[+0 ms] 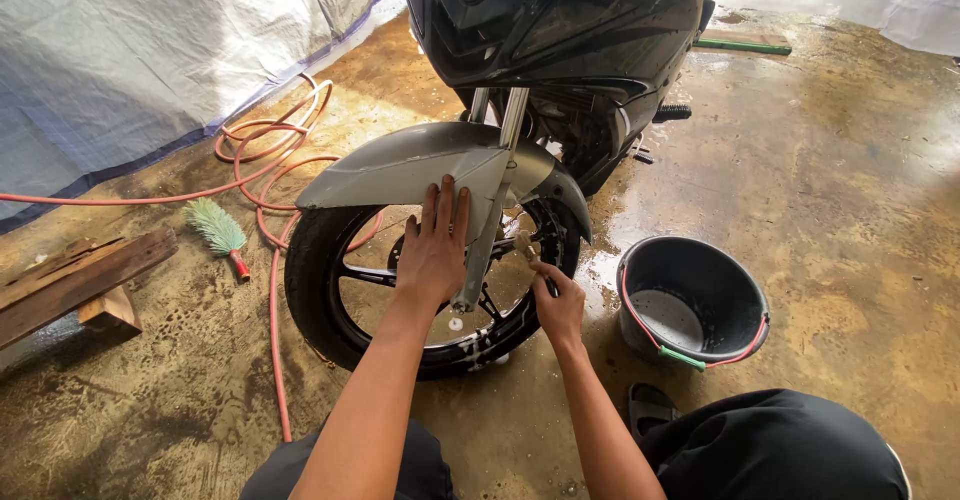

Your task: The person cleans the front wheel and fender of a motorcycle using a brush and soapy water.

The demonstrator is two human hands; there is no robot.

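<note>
Right hand point(560, 308) has its grip pinched on a small brush point(527, 250) poked into the front wheel point(330, 300). Left hand point(435, 245) lies flat, fingers spread, on the grey fender point(400, 165). Black bucket point(700, 305) sits just right; orange hose point(270, 160) and green brush point(218, 230) lie farther left.

The dark motorcycle point(560, 30) stands at the middle, its black spoked front wheel point(330, 300) nearest the person and the grey curved mudguard point(400, 165) over it. The left hand point(435, 250) lies flat on the mudguard; the right hand point(560, 305) is just right of the metal fork leg point(490, 230), at the wheel's spokes. The round black plastic bucket point(700, 305) sits on the wet concrete floor point(850, 190) right of the wheel. The coiled orange hose point(270, 160) lies left of and behind the wheel, the green bristle brush point(218, 230) beside it, the wooden planks point(80, 280) farther left.
</note>
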